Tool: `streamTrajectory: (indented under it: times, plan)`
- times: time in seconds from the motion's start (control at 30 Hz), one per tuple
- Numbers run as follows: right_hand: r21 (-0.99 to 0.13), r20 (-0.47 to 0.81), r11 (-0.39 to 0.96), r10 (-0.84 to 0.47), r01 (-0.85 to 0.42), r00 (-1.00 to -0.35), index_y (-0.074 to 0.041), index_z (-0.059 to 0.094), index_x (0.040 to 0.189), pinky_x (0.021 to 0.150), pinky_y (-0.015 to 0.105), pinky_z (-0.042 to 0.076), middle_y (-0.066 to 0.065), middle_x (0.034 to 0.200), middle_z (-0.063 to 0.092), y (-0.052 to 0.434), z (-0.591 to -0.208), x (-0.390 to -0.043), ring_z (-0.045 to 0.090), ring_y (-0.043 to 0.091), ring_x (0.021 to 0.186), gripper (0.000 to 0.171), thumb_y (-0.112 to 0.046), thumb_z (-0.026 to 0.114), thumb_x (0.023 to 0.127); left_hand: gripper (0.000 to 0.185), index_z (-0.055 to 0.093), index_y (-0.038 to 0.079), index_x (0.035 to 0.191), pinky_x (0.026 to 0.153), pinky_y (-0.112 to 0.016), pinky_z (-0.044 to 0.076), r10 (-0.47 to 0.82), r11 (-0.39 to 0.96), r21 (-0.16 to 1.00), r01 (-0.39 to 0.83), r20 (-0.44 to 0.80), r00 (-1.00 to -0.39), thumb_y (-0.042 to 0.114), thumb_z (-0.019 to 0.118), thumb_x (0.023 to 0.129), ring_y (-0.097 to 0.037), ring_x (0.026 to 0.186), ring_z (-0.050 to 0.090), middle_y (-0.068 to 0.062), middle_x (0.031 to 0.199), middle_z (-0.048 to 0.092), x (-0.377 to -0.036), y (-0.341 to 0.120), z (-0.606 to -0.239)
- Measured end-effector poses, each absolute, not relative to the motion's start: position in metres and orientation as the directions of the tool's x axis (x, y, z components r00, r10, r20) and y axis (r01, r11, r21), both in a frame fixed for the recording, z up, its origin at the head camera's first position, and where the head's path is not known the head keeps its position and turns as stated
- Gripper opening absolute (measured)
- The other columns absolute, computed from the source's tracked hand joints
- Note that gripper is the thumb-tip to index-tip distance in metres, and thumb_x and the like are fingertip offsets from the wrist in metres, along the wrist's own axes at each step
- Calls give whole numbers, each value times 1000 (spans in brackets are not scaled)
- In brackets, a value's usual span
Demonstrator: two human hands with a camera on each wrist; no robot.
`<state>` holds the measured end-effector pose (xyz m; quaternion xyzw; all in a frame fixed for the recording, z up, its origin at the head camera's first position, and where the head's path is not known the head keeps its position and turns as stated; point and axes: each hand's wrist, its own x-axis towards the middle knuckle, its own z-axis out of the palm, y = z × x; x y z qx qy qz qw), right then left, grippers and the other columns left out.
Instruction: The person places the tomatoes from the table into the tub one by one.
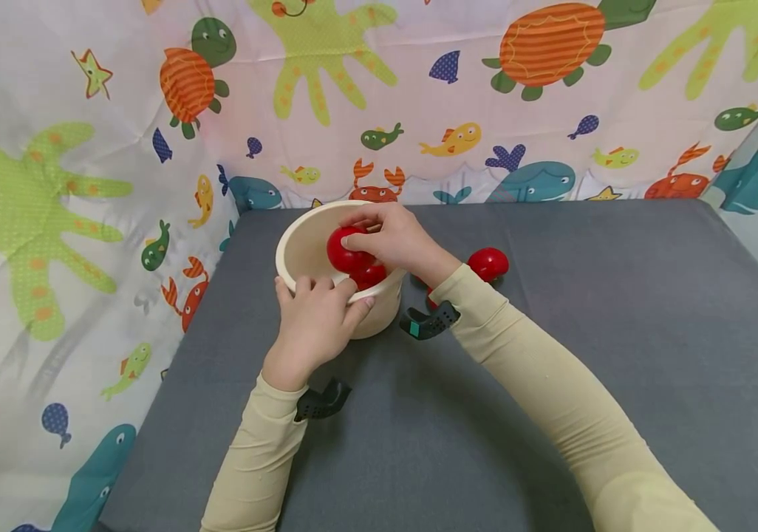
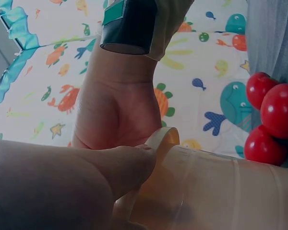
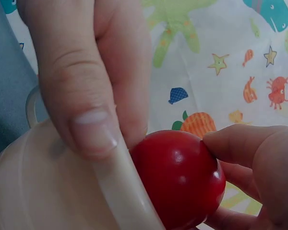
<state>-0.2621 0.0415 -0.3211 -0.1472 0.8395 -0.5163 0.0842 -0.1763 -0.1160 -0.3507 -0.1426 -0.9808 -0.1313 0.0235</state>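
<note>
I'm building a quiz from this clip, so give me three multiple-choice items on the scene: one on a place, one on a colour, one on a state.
1. Where is the red ball that the right hand holds?
A. over the bowl's opening
B. on the cloth at the near edge
C. under the left sleeve

2. What colour is the bowl?
A. blue
B. cream
C. black

3. What is the left hand doing?
A. lying flat on the table
B. holding a ball
C. gripping the bowl's rim

Answers: 1 A, the head view shows the fingers pinching the ball above the bowl's mouth. 2 B, its wall is pale cream in all views. 3 C, the thumb curls over the near rim, seen in the head and right wrist views, and its grip holds no ball.
</note>
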Motion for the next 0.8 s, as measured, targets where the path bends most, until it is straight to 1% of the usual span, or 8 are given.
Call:
streamTrajectory:
  times: [0.2,0.33,0.53,0.73,0.8]
  plan:
    - [-844,1,504,-337,-181,-941,-18,70,129,89,42,61,8,129,67,38,-323,-264,62,27,116,36,-22,72,93,37,70,15,120,112,-79,11,270,927,247,283,86,-959,44,59,100,-43,117,52,-16,111,69,-176,-115,-351]
    - [-823,-9,535,-344,-188,-939,-19,70,127,90,42,61,7,128,67,37,-324,-264,61,26,116,35,-22,72,93,35,70,15,118,112,-77,12,261,928,252,274,82,-962,44,60,99,-42,117,51,-16,111,68,-175,-115,-351]
    - [-779,-14,586,-374,-224,-927,-15,70,126,91,42,61,8,127,70,35,-322,-263,63,26,116,33,-20,71,93,35,70,16,117,111,-77,13,263,929,244,277,88,-961,44,60,99,-42,116,51,-16,111,68,-175,-114,-350]
    - [-789,-33,587,-336,-182,-941,-14,71,124,91,40,60,10,124,72,37,-322,-263,65,26,113,29,-18,67,95,37,70,16,118,112,-77,12,265,929,245,278,87,-960,45,58,100,-42,116,50,-15,117,69,-175,-115,-350]
    - [-800,-41,576,-328,-166,-944,-15,71,125,87,42,61,10,125,71,37,-323,-263,65,26,110,30,-19,67,95,37,70,16,119,112,-77,12,265,929,244,278,86,-961,46,58,100,-43,117,50,-15,118,68,-175,-116,-350]
